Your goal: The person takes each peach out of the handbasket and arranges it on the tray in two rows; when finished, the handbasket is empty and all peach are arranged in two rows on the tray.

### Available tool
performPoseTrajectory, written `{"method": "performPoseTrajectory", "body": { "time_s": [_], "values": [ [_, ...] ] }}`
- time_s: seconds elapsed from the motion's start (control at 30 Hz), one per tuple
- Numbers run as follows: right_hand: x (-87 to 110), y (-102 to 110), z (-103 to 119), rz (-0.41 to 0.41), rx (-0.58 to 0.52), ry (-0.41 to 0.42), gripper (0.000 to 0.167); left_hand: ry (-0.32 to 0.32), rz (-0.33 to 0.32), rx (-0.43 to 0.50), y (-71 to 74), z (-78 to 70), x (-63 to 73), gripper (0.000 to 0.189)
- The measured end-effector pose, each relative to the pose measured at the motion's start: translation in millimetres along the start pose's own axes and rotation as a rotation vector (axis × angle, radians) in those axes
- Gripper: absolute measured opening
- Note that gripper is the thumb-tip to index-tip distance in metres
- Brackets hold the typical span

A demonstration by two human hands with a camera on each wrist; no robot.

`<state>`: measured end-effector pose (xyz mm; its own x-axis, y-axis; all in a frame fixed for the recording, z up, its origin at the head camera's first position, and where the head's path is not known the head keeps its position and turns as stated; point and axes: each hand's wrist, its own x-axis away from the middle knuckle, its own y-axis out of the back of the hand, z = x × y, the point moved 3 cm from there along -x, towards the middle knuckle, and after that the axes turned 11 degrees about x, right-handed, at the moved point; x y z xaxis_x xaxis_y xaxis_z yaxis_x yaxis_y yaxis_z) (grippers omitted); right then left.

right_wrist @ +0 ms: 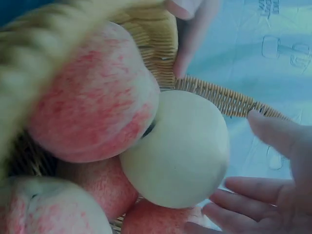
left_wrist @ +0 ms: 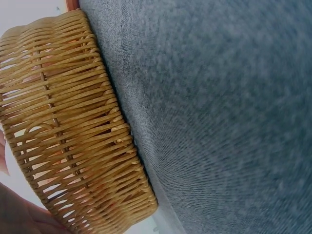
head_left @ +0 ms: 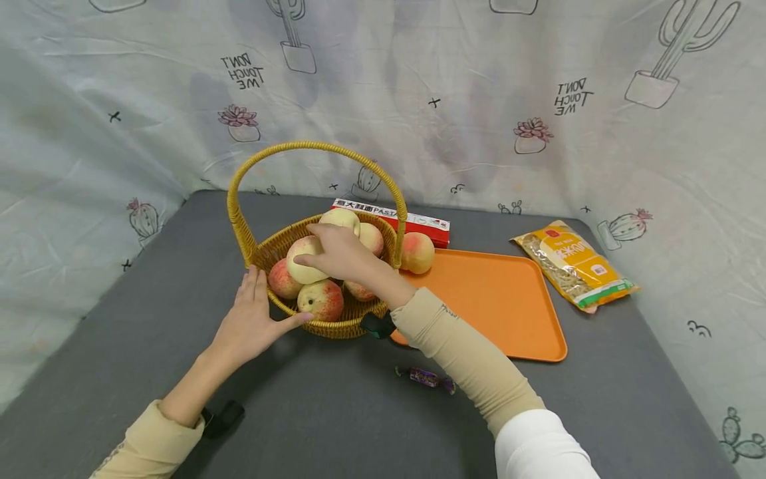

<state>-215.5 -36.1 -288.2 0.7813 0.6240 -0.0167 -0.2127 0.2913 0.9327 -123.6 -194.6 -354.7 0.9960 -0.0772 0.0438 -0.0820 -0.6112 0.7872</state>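
Note:
A yellow wicker basket [head_left: 335, 329] with a tall arched handle holds several peaches, some pale, some blushed red. My left hand [head_left: 248, 326] rests against its near-left rim, fingers straight up the outside and thumb stretched along the front edge. In the left wrist view, the basket's woven wall [left_wrist: 73, 126] stands on the grey cloth. My right hand [head_left: 344, 253] reaches over the basket, beside a pale peach [head_left: 304, 259]. From the right wrist, the pale peach [right_wrist: 178, 151] lies on redder ones, with the right hand's loosely spread fingers [right_wrist: 248, 197] right at its side.
An orange tray [head_left: 485, 299] lies right of the basket, with another peach [head_left: 417, 253] at its far-left corner. Behind is a red pasta box [head_left: 419, 226]. A yellow food packet [head_left: 574, 263] lies farther right. A purple-wrapped candy [head_left: 425, 378] sits in front.

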Motion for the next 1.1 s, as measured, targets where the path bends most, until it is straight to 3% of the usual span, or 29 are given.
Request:
{"method": "performPoseTrajectory", "body": {
  "time_s": [0.23, 0.37, 0.53, 0.7, 0.8, 0.97, 1.1],
  "values": [
    [-8.9, -4.7, -3.3, 0.064, -0.012, -0.003, 0.058, -0.001, 0.001, 0.010, -2.7, 1.4, 0.6, 0.120],
    [-4.7, -2.4, -9.8, 0.040, -0.078, -0.048, 0.068, 0.001, -0.002, 0.012, -3.0, 1.5, 1.4, 0.121],
    [0.7, -3.6, -11.6, 0.000, -0.061, -0.063, 0.070, 0.013, -0.002, 0.011, -1.5, 2.0, 1.8, 0.122],
    [5.7, -3.4, -10.2, -0.032, -0.196, 0.001, 0.062, 0.011, -0.001, 0.015, -0.2, 0.5, 0.7, 0.122],
    [7.6, -4.3, -11.8, -0.006, -0.258, 0.015, 0.067, 0.015, 0.003, 0.016, -0.3, -0.1, 0.5, 0.123],
    [10.6, -5.0, -17.3, 0.059, -0.194, -0.052, 0.082, 0.012, 0.000, 0.024, -1.3, 1.1, 0.7, 0.124],
    [16.6, -4.8, -17.8, 0.053, -0.154, -0.054, 0.081, 0.005, -0.003, 0.026, -2.7, 3.2, 1.5, 0.124]
  ]
}}
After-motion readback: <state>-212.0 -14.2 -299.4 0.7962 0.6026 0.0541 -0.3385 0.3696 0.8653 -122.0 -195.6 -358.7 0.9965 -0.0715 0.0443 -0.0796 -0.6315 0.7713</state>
